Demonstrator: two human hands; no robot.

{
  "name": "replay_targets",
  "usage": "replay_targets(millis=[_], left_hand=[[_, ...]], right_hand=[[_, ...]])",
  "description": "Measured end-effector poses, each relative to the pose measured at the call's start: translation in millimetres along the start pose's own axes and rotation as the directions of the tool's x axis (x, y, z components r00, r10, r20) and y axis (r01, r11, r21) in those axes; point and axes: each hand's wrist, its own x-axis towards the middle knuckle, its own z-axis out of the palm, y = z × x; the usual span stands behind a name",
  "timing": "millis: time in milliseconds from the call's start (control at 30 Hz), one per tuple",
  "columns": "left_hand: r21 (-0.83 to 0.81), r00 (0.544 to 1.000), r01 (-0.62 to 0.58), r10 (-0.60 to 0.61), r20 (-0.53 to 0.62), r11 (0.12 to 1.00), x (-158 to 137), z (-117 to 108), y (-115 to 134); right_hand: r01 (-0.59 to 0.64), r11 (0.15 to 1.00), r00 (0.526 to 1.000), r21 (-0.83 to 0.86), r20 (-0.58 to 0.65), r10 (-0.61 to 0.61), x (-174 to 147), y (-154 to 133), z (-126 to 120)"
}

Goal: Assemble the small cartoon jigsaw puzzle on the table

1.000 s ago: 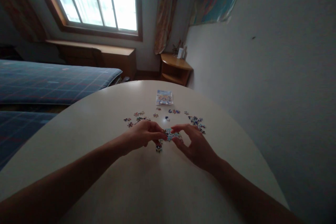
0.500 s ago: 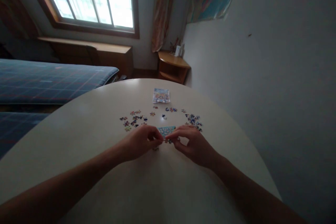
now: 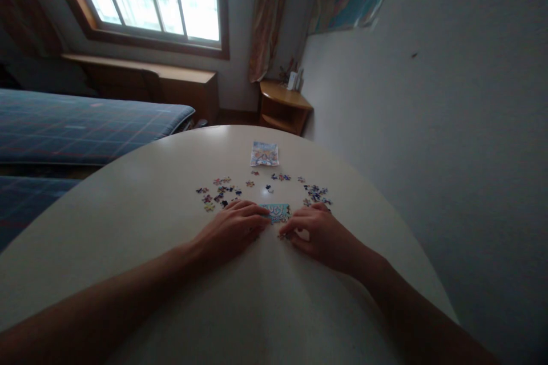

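Centrally, the joined puzzle section (image 3: 279,212) lies on the worktop (image 3: 265,308) between your two hands. Your left hand (image 3: 235,228) rests with fingers extended over its left end, probably to steady it; whether they pinch anything is hidden. Your right hand (image 3: 314,234) has its fingers bent at a loose piece (image 3: 281,236) just below the section's near edge; you cannot tell whether they grip it. The left cluster (image 3: 220,193) and right cluster (image 3: 317,193) flank the section, presumably to leave the middle usable while keeping pieces within reach. The packet (image 3: 264,154) lies beyond them, its printed side visible, near the worktop's curved far edge. Your widest room for movement runs between your forearms, toward you; forward, scattered pieces (image 3: 281,177) narrow the passage.
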Motion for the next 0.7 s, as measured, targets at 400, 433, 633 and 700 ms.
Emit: replay_targets(millis=[400,433,633,700], left_hand=[[-0.040,1.000,0.019,-0.020,-0.023,0.999,0,-1,3],[-0.039,0.999,0.020,-0.021,-0.024,0.999,0,-1,4],[-0.024,1.000,0.024,-0.024,-0.012,0.999,0,-2,4],[-0.008,0.999,0.034,-0.034,-0.010,0.999,0,-2,4]], right_hand=[[0.020,0.999,0.999,-0.025,0.029,-0.019,-4,-1,-5],[0.026,0.999,0.999,-0.018,0.028,-0.026,-4,0,-6],[-0.279,0.960,0.927,-0.007,-0.262,0.267,-5,38,-25],[-0.391,0.920,0.859,-0.030,-0.370,0.354,-8,58,-29]])
